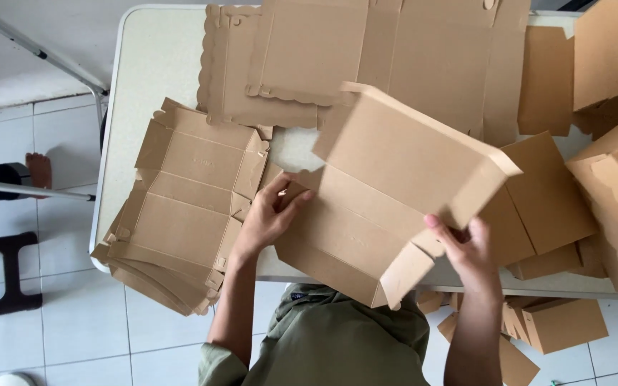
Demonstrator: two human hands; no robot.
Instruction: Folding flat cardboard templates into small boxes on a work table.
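Far left, on the white tiled floor (73,314): a dark stool (1,275). Next, at the left edge of the pale table (144,71): a stack of flat cardboard sheets (180,207), overhanging the edge. Then the left hand (270,214), fingers curled and pinched on the left edge of a half-folded cardboard box (388,193), thumb on top. Box held tilted above the table's near edge, one side wall already up. Behind it, more flat sheets (366,50) spread across the tabletop. Further right, the right hand (466,250), fingers closed on the box's lower right flap. Far right: finished boxes (609,143) piled on the table, more boxes (559,322) on the floor below.
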